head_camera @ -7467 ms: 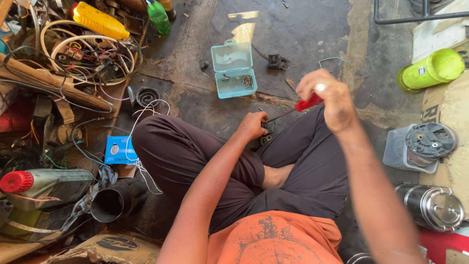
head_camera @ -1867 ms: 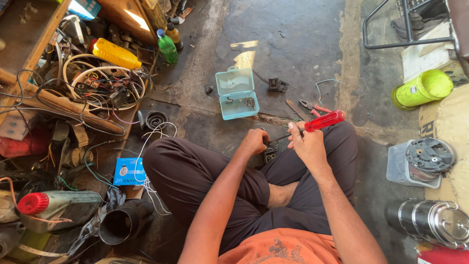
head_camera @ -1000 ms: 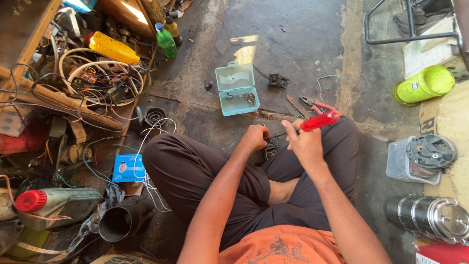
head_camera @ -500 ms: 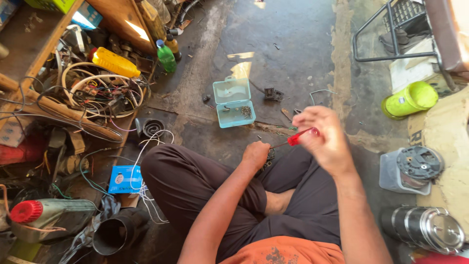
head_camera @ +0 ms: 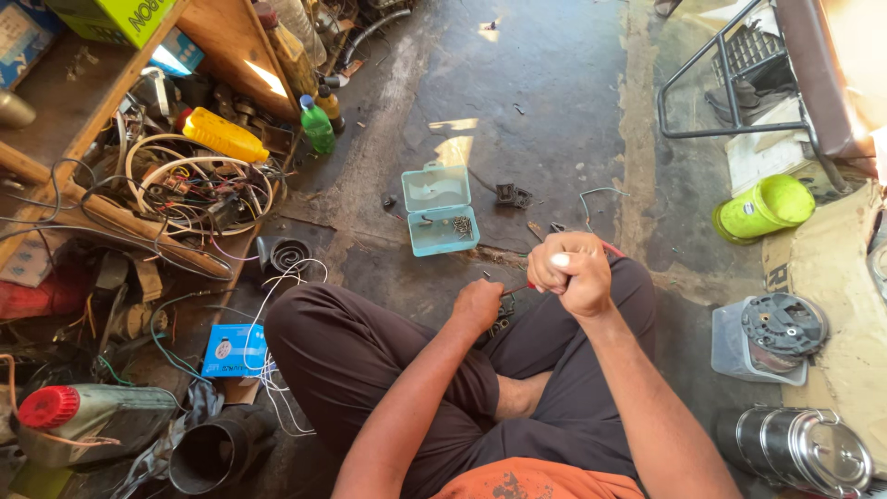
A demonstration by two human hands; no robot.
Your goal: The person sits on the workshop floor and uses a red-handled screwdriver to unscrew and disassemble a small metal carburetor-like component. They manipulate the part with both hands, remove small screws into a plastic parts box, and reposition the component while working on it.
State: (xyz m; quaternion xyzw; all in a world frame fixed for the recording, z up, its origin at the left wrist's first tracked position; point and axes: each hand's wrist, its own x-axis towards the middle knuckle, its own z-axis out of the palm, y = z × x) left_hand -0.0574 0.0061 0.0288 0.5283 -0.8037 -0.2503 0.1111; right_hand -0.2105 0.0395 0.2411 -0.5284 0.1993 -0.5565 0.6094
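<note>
I sit cross-legged on a dark concrete floor. My right hand (head_camera: 571, 271) is closed around the red handle of a screwdriver (head_camera: 612, 249), whose thin shaft slants down to the left. My left hand (head_camera: 478, 303) grips a small dark part (head_camera: 504, 312) resting on my knee, right where the shaft's tip points. Just beyond my hands lies an open teal plastic box (head_camera: 442, 211) with several screws in its lower half. A small black part (head_camera: 512, 195) lies on the floor to the right of the box.
A tangle of wires, a yellow bottle (head_camera: 224, 137) and a green bottle (head_camera: 318, 126) crowd the left. A blue packet (head_camera: 233, 350) lies by my left knee. At the right are a lime-green container (head_camera: 763, 207), a steel canister (head_camera: 800, 450) and a metal chair frame (head_camera: 730, 74).
My right hand has drawn in and down toward my left hand, and its grip now covers most of the red handle. The camera has tilted, showing more floor ahead.
</note>
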